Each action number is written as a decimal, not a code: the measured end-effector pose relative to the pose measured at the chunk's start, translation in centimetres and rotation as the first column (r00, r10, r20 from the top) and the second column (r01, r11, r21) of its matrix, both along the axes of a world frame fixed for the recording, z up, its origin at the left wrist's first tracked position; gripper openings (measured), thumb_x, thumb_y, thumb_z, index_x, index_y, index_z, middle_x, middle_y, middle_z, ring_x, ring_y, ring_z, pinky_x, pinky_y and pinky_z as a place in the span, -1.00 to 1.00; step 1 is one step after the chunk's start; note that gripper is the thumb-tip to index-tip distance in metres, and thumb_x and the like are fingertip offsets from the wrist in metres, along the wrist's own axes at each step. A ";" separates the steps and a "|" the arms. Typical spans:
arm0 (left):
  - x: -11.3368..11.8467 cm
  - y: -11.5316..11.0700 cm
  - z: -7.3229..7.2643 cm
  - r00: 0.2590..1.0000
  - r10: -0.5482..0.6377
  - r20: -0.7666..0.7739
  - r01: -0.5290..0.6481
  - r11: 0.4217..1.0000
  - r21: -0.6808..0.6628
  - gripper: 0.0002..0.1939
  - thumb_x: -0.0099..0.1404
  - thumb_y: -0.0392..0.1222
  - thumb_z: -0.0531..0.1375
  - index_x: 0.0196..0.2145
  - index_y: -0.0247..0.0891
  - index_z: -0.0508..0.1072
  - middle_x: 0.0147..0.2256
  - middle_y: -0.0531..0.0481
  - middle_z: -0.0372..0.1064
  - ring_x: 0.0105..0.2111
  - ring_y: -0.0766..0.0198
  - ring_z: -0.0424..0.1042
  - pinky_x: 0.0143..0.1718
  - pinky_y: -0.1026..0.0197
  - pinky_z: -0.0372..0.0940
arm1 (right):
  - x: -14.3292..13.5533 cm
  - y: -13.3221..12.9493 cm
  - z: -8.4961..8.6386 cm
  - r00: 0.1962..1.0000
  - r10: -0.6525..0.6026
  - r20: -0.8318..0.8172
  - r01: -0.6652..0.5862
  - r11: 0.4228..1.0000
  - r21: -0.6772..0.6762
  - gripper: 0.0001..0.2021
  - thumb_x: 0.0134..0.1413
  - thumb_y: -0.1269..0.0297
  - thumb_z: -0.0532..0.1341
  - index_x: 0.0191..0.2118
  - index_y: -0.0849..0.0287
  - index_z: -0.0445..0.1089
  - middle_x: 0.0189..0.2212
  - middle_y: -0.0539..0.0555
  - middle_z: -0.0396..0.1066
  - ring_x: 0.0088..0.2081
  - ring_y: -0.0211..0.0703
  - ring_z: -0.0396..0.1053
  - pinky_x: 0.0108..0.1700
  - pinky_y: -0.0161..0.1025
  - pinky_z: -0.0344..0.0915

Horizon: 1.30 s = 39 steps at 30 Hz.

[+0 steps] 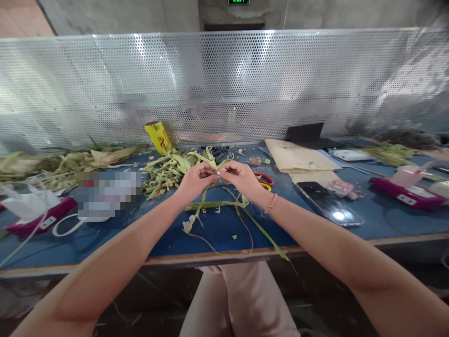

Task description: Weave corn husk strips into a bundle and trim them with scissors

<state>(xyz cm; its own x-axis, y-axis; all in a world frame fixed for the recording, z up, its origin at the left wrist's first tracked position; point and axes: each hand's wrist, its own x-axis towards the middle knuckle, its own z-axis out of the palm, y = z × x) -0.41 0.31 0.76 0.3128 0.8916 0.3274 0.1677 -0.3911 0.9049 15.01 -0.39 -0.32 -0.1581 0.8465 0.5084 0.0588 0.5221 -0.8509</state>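
Left hand: from my remote seat I see the left hand (199, 180) with its fingers bent and pinched on a pale green leaf (212, 164).
Right hand: the right hand (242, 178) meets it from the other side, thumb and forefinger closed on the same leaf; the tips are too small for me to tell exactly where each one grips. A bracelet (271, 204) circles the wrist.
Leaf: it is between the two sets of fingers, raised above the blue counter (210, 236).
Heap: a pile of green scraps (161, 175) lies just left of the left fingers and reaches behind them.
Roll: the yellow roll (159, 137) leans beyond the left fingers, at the back of the heap.
Below the fingers: I see a green strip (213, 204) lying crosswise, a pale scrap (188, 224) nearer me, and a long stem (268, 234) whose end hangs past the front edge.
Scissors: their red and yellow handles (266, 178) show just right of the right fingers, partly hidden.
Farther right of the fingers: brown paper (298, 159), then the phone (328, 204) face up, with a pink box (339, 187) beside it.
Far left of the fingers: dry husks (70, 159).
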 end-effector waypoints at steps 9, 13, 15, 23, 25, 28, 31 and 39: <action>-0.1 0.5 -0.3 0.993 0.001 0.119 0.009 0.996 -0.089 -0.76 -0.09 -0.21 0.27 -0.44 -0.34 0.35 -0.60 0.09 0.32 -0.58 0.41 0.33 -0.46 0.27 0.28 | 0.0 0.9 -0.6 0.993 0.013 -0.119 -0.028 0.992 -0.125 -0.81 -0.28 0.20 0.26 -0.50 0.23 0.40 -0.54 0.00 0.37 -0.49 -0.32 0.26 -0.34 -0.27 0.21; -0.1 0.5 -0.4 0.993 -0.043 0.108 0.058 0.989 -0.136 -0.74 -0.09 -0.18 0.28 -0.46 -0.34 0.32 -0.59 0.09 0.34 -0.57 0.40 0.35 -0.45 0.26 0.28 | 0.3 1.2 -0.8 0.998 0.012 -0.056 -0.019 0.993 -0.113 -0.82 -0.28 0.22 0.27 -0.50 0.23 0.40 -0.53 0.00 0.38 -0.47 -0.30 0.28 -0.31 -0.26 0.23; -0.1 0.4 -0.5 0.992 -0.055 0.113 0.071 0.987 -0.144 -0.74 -0.08 -0.15 0.28 -0.48 -0.33 0.31 -0.58 0.08 0.35 -0.57 0.40 0.35 -0.44 0.27 0.28 | 0.4 1.3 -0.8 1.000 0.022 -0.021 -0.023 0.995 -0.094 -0.82 -0.28 0.23 0.27 -0.49 0.23 0.39 -0.52 0.00 0.38 -0.46 -0.30 0.29 -0.30 -0.26 0.24; 0.1 0.2 -0.2 0.967 -0.072 0.246 0.124 0.971 -0.202 -0.76 -0.09 -0.21 0.30 -0.49 -0.35 0.33 -0.63 0.08 0.34 -0.60 0.43 0.34 -0.48 0.33 0.27 | 0.4 0.9 -0.4 0.989 0.119 -0.087 -0.125 0.990 -0.069 -0.88 -0.12 0.25 0.17 -0.41 0.17 0.28 -0.52 -0.03 0.30 -0.45 -0.31 0.30 -0.32 -0.25 0.31; 0.2 0.1 0.0 0.945 -0.078 0.318 0.168 0.950 -0.265 -0.77 -0.08 -0.23 0.30 -0.49 -0.36 0.33 -0.62 0.07 0.34 -0.60 0.44 0.34 -0.49 0.34 0.28 | 0.5 0.7 -0.4 0.993 0.114 -0.030 -0.114 0.993 -0.004 -0.88 -0.07 0.30 0.11 -0.33 0.15 0.26 -0.41 0.01 0.30 -0.39 -0.30 0.31 -0.31 -0.25 0.32; 0.1 0.1 0.2 0.909 -0.101 0.404 0.244 0.916 -0.319 -0.81 -0.06 -0.28 0.29 -0.50 -0.37 0.34 -0.60 0.06 0.33 -0.58 0.44 0.35 -0.48 0.37 0.29 | 0.6 0.3 -0.4 0.994 -0.021 0.110 -0.005 0.975 0.222 -0.76 -0.11 0.39 0.12 -0.22 0.14 0.20 -0.20 0.11 0.19 -0.29 -0.26 0.27 -0.33 -0.27 0.32; -0.1 0.2 0.1 0.877 -0.139 0.460 0.309 0.896 -0.318 -0.86 -0.01 -0.31 0.26 -0.49 -0.38 0.35 -0.56 0.04 0.35 -0.56 0.46 0.35 -0.44 0.37 0.30 | 0.9 -0.1 -0.3 0.952 -0.190 0.242 0.049 0.870 0.491 -0.72 -0.12 0.40 0.16 -0.20 0.16 0.16 -0.16 0.16 0.10 -0.25 -0.23 0.21 -0.32 -0.25 0.30; 0.7 -0.5 -0.3 0.838 -0.175 0.517 0.364 0.885 -0.289 -0.88 -0.01 -0.40 0.23 -0.47 -0.35 0.34 -0.52 0.03 0.35 -0.51 0.42 0.35 -0.45 0.36 0.26 | 1.1 -0.6 0.0 0.743 -0.453 0.492 -0.002 0.734 0.679 -0.74 0.02 0.21 0.11 -0.55 0.15 0.04 -0.58 -0.01 0.14 -0.49 -0.26 0.11 -0.42 -0.28 0.10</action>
